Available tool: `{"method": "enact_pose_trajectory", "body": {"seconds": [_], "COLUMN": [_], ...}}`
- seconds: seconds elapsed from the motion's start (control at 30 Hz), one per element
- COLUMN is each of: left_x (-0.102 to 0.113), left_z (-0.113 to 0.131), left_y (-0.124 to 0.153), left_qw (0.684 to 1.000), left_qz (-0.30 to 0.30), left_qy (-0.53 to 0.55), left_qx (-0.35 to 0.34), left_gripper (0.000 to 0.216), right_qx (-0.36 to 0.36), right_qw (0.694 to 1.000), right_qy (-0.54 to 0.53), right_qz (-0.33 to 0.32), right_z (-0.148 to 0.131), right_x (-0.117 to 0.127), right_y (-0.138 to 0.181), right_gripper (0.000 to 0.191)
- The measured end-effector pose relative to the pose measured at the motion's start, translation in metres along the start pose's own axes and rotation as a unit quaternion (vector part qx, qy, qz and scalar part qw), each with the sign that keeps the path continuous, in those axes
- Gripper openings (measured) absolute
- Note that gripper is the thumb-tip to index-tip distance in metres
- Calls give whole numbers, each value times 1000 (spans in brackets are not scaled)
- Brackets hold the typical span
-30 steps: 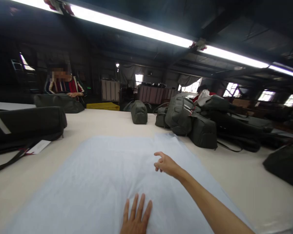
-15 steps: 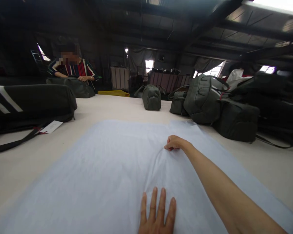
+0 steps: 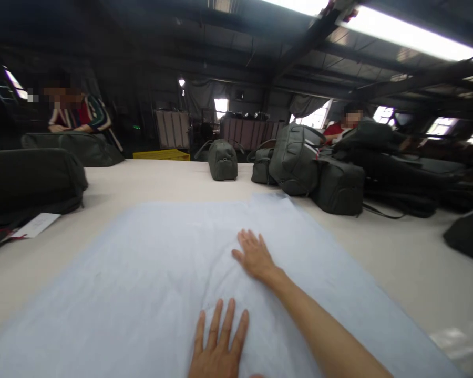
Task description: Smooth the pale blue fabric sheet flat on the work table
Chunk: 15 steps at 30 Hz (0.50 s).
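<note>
Pale-blue sheet (image 3: 134,268) lies flat on the bench (image 3: 398,247), lightly creased. Left grip (image 3: 216,341): spread wide, palm-down on the sheet. Right grip (image 3: 255,256): spread less, palm-down on it, farther out. Dark green bags (image 3: 223,161) left, far and right; insides hidden. Yellow bin (image 3: 161,155) past far edge.

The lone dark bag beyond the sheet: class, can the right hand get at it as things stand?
Probably not without leaning: the way looks free, but the right hand is over the sheet and the lone dark bag stands beyond its far edge.
</note>
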<state>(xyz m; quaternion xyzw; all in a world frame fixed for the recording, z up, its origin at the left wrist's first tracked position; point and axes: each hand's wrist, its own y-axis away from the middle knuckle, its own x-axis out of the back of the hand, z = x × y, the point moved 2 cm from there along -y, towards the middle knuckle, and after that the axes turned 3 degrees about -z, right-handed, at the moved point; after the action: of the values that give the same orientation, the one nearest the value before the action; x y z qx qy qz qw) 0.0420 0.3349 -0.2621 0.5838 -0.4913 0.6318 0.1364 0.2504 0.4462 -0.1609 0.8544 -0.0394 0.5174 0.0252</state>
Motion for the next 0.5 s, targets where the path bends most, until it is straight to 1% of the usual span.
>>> {"method": "enact_pose_trajectory", "body": {"seconds": [0.03,0.1,0.17,0.2,0.23,0.27,0.3,0.33,0.37,0.4,0.47,0.5], "left_x": [4,12,23,28,34,39,42,44,44,41,32,27], "left_z": [-2,-4,-2,-1,0,0,0,-2,-4,-7,-13,-16], "left_y": [-1,-6,-15,-20,-25,-30,-33,-34,-34,-33,-31,-30], "left_qw": [999,986,968,961,956,952,951,950,950,951,956,961], "left_qz": [-37,-124,-200,-229,-250,-266,-275,-280,-281,-279,-259,-239], "left_qy": [33,93,114,113,107,97,88,82,81,87,113,124], "left_qx": [7,54,98,108,112,112,111,109,107,101,71,58], "left_gripper": [81,80,74,72,72,72,73,73,71,67,57,53], "right_qx": [11,-5,-36,-47,-47,-33,-11,18,37,37,-3,-51], "right_qw": [999,999,998,998,996,995,993,990,988,985,978,968], "right_qy": [-13,-31,-44,-51,-63,-79,-97,-115,-121,-114,-83,-71], "right_qz": [-28,-42,-12,9,30,48,62,77,92,121,190,234], "right_z": [-4,-8,-12,-15,-19,-23,-27,-29,-28,-23,0,18], "right_x": [-4,-1,19,32,47,62,76,91,104,118,142,152], "right_y": [4,10,21,33,51,76,109,149,194,244,346,396], "right_gripper": [69,72,74,73,71,69,66,64,59,54,37,29]}}
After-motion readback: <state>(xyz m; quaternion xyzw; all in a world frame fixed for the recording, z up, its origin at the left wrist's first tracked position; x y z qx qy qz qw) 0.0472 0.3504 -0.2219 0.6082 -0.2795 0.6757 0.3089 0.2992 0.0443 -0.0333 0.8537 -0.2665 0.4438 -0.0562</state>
